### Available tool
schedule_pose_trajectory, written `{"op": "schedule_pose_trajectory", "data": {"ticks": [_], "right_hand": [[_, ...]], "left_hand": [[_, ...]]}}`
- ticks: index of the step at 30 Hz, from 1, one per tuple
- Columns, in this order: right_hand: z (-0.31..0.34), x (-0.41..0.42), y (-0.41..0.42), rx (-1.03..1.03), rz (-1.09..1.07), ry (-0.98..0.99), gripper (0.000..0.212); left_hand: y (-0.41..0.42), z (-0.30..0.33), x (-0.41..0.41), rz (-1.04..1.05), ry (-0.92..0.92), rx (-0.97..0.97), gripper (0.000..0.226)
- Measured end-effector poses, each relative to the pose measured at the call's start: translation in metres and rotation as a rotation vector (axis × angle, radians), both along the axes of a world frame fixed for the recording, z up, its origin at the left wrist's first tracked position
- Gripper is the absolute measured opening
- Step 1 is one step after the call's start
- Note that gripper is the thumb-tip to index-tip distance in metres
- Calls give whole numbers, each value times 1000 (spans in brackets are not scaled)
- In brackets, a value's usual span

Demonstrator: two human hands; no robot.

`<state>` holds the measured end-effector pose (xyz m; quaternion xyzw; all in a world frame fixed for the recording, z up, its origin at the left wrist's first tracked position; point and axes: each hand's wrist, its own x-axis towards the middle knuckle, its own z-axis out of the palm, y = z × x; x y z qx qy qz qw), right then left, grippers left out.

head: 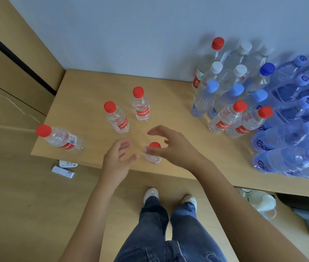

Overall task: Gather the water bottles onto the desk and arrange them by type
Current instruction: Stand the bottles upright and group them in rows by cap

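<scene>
A small red-capped bottle (154,155) stands near the front edge of the wooden desk (170,103). My right hand (170,146) hovers over it with fingers spread, thumb near its cap. My left hand (118,159) is just left of it, fingers loosely curled, holding nothing. Three more red-capped bottles stand at the left: one at the desk corner (60,138), two further back (116,118) (140,104). Two others (225,118) (248,122) stand by the grouped bottles at the right.
At the right back stand tall bottles with light-blue caps (203,99) and white caps (216,69). A block of blue-tinted bottles (297,118) fills the far right. A wall runs behind the desk. Small packets (63,170) lie on the floor; bins and a bag sit under the desk.
</scene>
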<state>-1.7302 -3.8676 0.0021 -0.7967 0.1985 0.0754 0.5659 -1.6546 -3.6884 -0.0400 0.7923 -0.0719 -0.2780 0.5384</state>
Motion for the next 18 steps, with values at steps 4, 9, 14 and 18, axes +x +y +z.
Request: {"op": "schedule_pose_trajectory", "data": {"ticks": [4,9,14,18], "right_hand": [[-21,-8,10,13,4,4,46],[-24,-10,10,194,-174,-52,34],[2,-11,-4,344,-247,-137,20],[25,-10,-14,484,-286,-216,10]], "left_hand": [[9,-14,-6,-97,28,45,47],[7,-20,-13,-255,73,77,54],[-4,-9,-17,-408,56,25,59],[-20,13,-24,-512,182,-127,46]]}}
